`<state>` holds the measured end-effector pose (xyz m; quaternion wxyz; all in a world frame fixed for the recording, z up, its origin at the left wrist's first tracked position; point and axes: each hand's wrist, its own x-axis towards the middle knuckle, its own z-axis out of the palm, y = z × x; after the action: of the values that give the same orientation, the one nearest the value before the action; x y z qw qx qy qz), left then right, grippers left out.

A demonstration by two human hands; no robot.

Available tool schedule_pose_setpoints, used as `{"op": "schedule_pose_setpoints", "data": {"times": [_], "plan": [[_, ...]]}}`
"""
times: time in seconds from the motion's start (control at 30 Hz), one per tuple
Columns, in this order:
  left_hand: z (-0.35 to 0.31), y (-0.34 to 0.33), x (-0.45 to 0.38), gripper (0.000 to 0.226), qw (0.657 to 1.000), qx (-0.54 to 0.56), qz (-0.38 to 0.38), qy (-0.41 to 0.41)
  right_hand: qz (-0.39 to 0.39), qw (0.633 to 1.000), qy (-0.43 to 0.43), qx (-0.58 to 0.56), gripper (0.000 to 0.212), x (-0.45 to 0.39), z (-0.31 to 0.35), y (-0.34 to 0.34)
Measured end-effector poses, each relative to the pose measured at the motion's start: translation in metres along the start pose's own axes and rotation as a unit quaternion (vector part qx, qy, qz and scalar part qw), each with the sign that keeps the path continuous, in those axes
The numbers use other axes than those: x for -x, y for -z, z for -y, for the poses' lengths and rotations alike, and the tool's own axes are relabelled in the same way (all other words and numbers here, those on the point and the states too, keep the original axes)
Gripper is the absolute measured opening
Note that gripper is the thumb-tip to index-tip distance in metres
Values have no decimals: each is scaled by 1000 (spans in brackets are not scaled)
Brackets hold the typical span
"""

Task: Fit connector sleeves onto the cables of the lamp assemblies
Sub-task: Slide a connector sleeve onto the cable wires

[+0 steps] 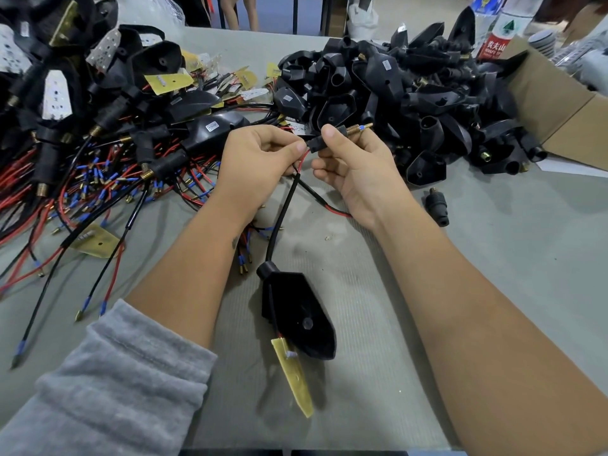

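Observation:
A black lamp housing (302, 314) lies on the grey table in front of me, with a yellow circuit strip (294, 373) sticking out of its near end. Its black cable (283, 212) runs up to my hands. My left hand (260, 159) pinches the red and black wires where they leave the cable. My right hand (355, 162) grips a black connector sleeve (319, 144) with a brass threaded end (357, 128); a blue-tipped terminal pokes out of that end. The wires enter the sleeve between my two thumbs.
A heap of wired lamp assemblies (98, 126) with red wires covers the left of the table. A heap of bare black housings and sleeves (411, 93) lies at the back right, by a cardboard box (559, 103). One loose sleeve (437, 205) lies right of my wrist.

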<state>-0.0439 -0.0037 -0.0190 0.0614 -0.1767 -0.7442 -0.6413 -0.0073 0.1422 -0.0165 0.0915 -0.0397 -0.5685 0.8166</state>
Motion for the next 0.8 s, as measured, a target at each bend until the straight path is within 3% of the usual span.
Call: {"op": "schedule_pose_setpoints", "data": {"times": [0.33, 0.5, 0.8], "plan": [[0, -3, -2, 15, 996, -49, -44, 52, 57, 998, 37, -9, 21, 1, -2, -2], [-1, -2, -1, 13, 999, -19, -17, 21, 5, 1000, 24, 10, 5, 1, -1, -2], [0, -1, -1, 13, 1000, 7, -2, 9, -41, 998, 14, 50, 12, 1, -1, -4]]}}
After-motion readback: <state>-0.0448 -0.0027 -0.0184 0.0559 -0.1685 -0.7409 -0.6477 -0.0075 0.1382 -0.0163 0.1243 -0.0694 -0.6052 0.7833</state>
